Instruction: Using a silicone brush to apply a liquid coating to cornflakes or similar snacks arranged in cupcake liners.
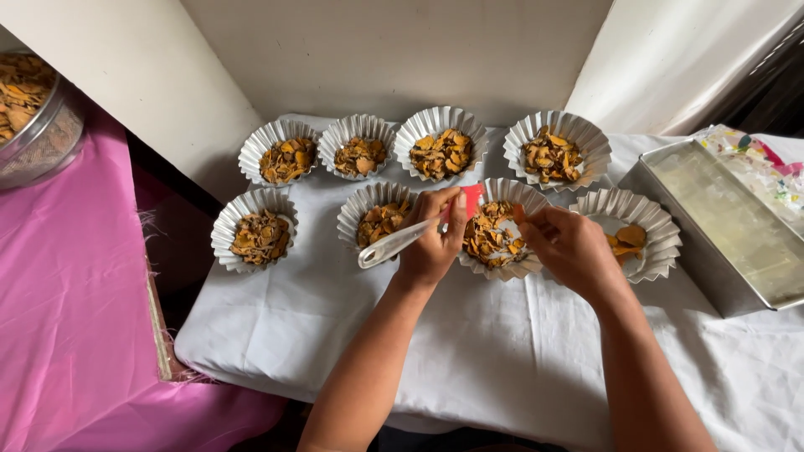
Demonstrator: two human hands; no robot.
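Several white fluted paper cups filled with orange-brown dried flakes stand in two rows on a white cloth. My left hand (431, 243) grips a spatula (394, 243) with a white handle and a red blade, the blade resting at the rim of the middle front cup (494, 238). My right hand (569, 247) pinches flakes just right of that cup, fingertips over its edge. The cup at the far right (624, 230) holds only a few flakes. My forearms hide part of the cloth.
A rectangular metal tray (729, 226) lies at the right on the white-clothed table (469, 351). A clear round container (33, 117) of the same flakes stands on a pink cloth (75, 318) at the left. A pale wall (377, 59) rises behind the cups.
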